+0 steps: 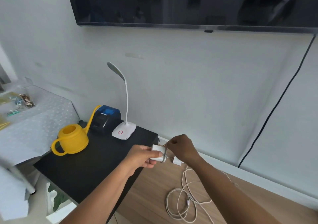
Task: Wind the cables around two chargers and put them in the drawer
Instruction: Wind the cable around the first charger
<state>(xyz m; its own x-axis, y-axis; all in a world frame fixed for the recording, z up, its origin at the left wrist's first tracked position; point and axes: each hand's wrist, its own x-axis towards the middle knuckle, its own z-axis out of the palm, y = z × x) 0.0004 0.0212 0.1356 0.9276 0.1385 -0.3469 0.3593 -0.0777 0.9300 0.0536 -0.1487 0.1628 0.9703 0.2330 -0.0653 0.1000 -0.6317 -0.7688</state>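
Charger [157, 150]: gripped in your left hand [141, 160], long axis left-to-right, held off the counter's [96, 163] right edge. Cable [186, 198]: pinched by your right hand's [182, 150] curled fingers [172, 142], just beside the charger's right end; slack drops to loops on the floor [151, 198] below-right.

A dark TV [189, 3] fills the top. Below it, left of centre, a black table [89, 168] carries a yellow watering can [74, 141], a blue-black printer [106, 118] and a white lamp [123, 130]. A pale tablecloth [43, 120] lies at left. A black cord [275, 106] runs down the right wall.
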